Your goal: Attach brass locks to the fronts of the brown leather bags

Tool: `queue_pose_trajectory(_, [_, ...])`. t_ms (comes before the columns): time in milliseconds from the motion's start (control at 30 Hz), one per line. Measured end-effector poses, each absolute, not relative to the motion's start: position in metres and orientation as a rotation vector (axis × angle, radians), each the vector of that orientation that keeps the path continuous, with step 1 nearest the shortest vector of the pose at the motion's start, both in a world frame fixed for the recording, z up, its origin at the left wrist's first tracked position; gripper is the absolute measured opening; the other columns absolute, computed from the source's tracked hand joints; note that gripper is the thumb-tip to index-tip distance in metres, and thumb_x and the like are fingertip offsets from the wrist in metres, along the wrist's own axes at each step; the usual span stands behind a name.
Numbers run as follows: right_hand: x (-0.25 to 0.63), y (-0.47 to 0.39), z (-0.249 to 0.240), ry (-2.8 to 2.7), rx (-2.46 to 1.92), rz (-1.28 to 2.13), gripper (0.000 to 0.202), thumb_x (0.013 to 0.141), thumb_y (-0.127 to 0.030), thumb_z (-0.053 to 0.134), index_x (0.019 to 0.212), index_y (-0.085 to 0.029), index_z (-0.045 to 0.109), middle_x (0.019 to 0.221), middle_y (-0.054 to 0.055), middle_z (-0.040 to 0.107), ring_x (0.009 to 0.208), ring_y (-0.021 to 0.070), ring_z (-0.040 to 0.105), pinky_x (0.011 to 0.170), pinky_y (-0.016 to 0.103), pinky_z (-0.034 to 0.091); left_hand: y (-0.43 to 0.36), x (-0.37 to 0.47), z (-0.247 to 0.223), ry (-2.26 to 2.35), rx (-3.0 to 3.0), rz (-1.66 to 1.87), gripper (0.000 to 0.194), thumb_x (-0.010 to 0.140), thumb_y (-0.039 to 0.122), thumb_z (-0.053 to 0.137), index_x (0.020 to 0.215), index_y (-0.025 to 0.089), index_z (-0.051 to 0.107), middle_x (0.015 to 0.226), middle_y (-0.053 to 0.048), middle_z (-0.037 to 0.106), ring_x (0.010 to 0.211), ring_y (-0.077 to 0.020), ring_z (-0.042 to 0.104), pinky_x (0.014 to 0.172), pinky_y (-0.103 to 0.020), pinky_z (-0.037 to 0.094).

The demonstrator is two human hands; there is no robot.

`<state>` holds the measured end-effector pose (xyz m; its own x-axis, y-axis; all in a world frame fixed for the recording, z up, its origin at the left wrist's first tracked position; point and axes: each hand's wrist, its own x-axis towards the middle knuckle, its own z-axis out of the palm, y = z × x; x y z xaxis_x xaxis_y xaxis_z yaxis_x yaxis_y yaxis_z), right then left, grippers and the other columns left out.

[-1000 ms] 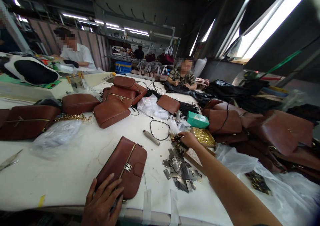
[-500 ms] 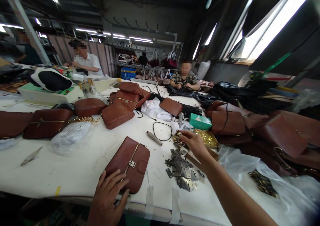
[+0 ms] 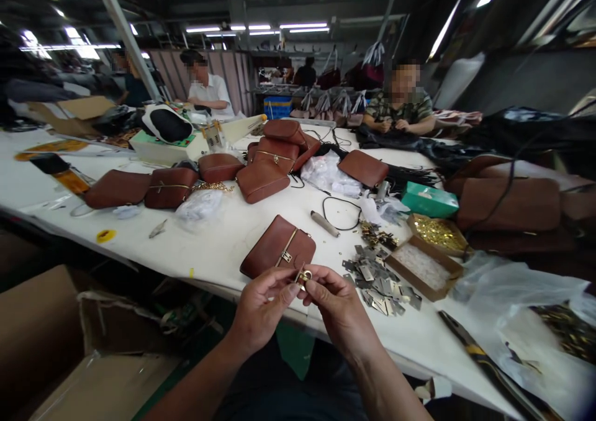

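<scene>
Both hands meet over the table's front edge, pinching a small gold-coloured metal fitting between their fingertips. My left hand is closed on its left side, and my right hand grips it from the right. Just behind them a brown leather bag lies on the white table, its zip and metal pull facing up. Flat metal plates are heaped to the right of my right hand, with a small pile of dark and gold fittings behind them.
Pliers lie at the right front edge. Boxes of gold pieces and clear pieces stand behind the plates. More brown bags lie farther back. A person sits across the table. An open carton stands lower left.
My left hand has left the bag, and my right hand has come back from the pile of fittings. They now hold a metal fitting together. The view has shifted right and down.
</scene>
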<state>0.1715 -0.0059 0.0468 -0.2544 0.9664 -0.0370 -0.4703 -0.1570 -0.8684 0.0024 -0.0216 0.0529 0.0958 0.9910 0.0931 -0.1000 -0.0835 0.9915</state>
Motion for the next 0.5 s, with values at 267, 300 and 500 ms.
queue_pose_trajectory(267, [0.168,-0.026,0.057,-1.048,-0.762,1.71,0.029,0.085,-0.038,0.086,0.11,-0.026,0.079,0.101,0.004,0.076,0.085,0.0188,0.067,0.082,0.035,0.054,-0.038,-0.011,0.062,1.122,1.211,1.272,0.027,0.097,0.042,0.069,0.102,0.015,0.072,0.098,-0.006,0.077,0.08,-0.0161,0.073,0.076,-0.027,0.063])
queue_pose_trajectory(300, [0.168,-0.027,0.059,-1.052,-0.753,1.719,0.031,0.083,-0.037,0.087,0.111,-0.026,0.079,0.102,0.003,0.076,0.087,0.0194,0.068,0.085,0.036,0.055,-0.04,-0.012,0.062,1.126,1.229,1.277,0.027,0.098,0.042,0.067,0.103,0.016,0.072,0.102,-0.006,0.076,0.083,-0.0164,0.073,0.078,-0.028,0.064])
queue_pose_trajectory(500, [0.165,-0.029,0.061,-1.004,-0.719,1.728,0.039,0.082,-0.032,0.089,0.119,-0.027,0.076,0.101,0.004,0.076,0.089,0.0186,0.069,0.084,0.033,0.057,-0.042,-0.014,0.062,1.135,1.232,1.333,0.028,0.098,0.041,0.068,0.108,0.016,0.073,0.124,-0.009,0.067,0.095,-0.0179,0.071,0.076,-0.026,0.063])
